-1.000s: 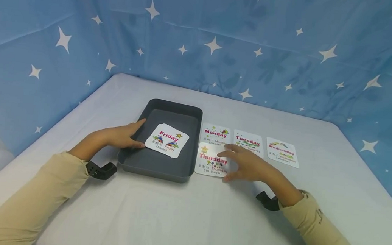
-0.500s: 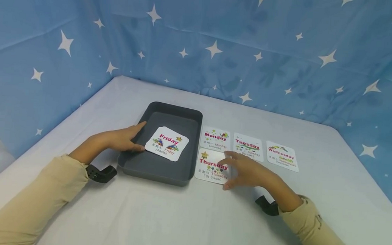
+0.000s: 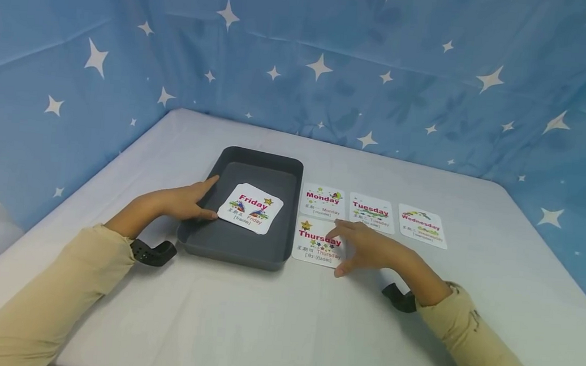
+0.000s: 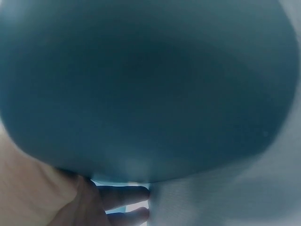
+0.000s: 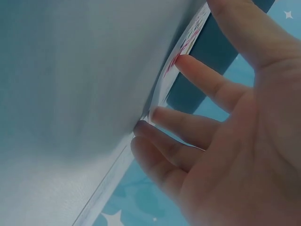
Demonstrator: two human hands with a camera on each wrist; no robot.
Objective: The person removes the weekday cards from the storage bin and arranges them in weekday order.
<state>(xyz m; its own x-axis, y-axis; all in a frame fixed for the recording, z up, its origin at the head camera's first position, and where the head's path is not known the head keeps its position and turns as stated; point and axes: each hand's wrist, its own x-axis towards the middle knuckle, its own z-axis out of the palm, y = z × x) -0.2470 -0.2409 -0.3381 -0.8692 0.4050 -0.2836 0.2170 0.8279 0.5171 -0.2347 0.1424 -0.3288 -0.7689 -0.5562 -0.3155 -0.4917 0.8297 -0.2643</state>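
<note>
In the head view, my left hand (image 3: 184, 201) lies at the left side of the dark grey tray (image 3: 237, 257), fingers extended over the rim and thumb beside a stack of cards topped by Friday (image 3: 251, 208). My right hand (image 3: 370, 246) rests on the right part of the Thursday card (image 3: 314, 247) with spread, slightly bent fingers. That card lies flat just right of the tray, below the Monday card (image 3: 322, 201). Fingertips of my right hand (image 5: 207, 108) touch the card (image 5: 181, 52) and the white surface in the right wrist view.
The Tuesday card (image 3: 371, 212) and Wednesday card (image 3: 422, 226) lie in a row right of Monday. A white cloth (image 3: 242, 321) covers the table. Behind stands a blue curtain (image 3: 409, 49) with white stars.
The Thursday card has slid slightly toward me with my right hand and no longer covers Monday's lower edge. My left hand has stayed at the tray.
</note>
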